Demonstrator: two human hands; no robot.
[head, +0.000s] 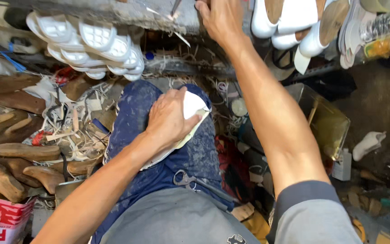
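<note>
Two bare hands are at work. The left hand [170, 118] lies flat on a single white shoe sole [190, 118] that rests across the person's blue-clad thigh [134, 113], near the middle of the scene; its fingers [190, 124] are spread and bent down over the sole, pressing it rather than pinching it. The sole is a thin, pale piece with a cream edge, mostly covered by the palm, so only its right end and a strip near the wrist show. The right hand [222, 20] reaches far up to the grey counter [127, 13] edge; whether its fingers are closed on anything cannot be told, since the tips are cut off at the top. About eight white moulded soles [91, 43] are stacked at the far left, and roughly five white shoes [290, 22] hang at the far right. Some eight brown wooden lasts [19, 151] lie at the left among pale leather scraps [75, 129]. A red and white printed bag [3, 219] sits at the near left corner, and a small white bottle [342, 165] stands at the right.
</note>
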